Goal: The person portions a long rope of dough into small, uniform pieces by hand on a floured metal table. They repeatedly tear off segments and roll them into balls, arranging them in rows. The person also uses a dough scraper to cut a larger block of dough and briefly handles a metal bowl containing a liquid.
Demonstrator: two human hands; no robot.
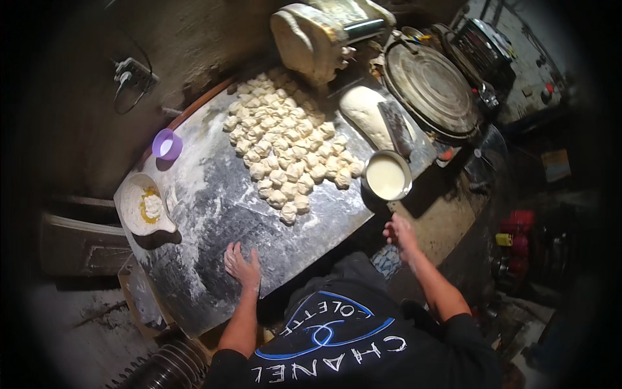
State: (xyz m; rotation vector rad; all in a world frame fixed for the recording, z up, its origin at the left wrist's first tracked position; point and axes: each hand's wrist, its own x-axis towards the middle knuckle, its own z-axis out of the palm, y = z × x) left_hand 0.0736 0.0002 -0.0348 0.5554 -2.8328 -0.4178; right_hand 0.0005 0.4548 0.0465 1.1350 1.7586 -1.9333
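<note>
My left hand (241, 265) is spread just over or on the floured metal tabletop (214, 301), fingers apart, holding nothing. Off the table's near edge, my right hand (401, 234) has slightly curled fingers and nothing visible in it. Just beyond it a round metal pan or bowl (388, 176) of pale, creamy liquid stands at the table edge. Many small dough pieces (291, 150) lie heaped over the middle and back of the table. Behind the pan rests a large slab of dough (364, 114), with a dark flat bar (394, 129) lying across its side.
At the left stand a purple plastic cup (167, 145) with white contents and a pale bowl (141, 206) holding something white and yellow. A dirty plastic container (311, 44) and a large round metal lid (430, 87) are at the back. A power strip (136, 75) hangs on the wall.
</note>
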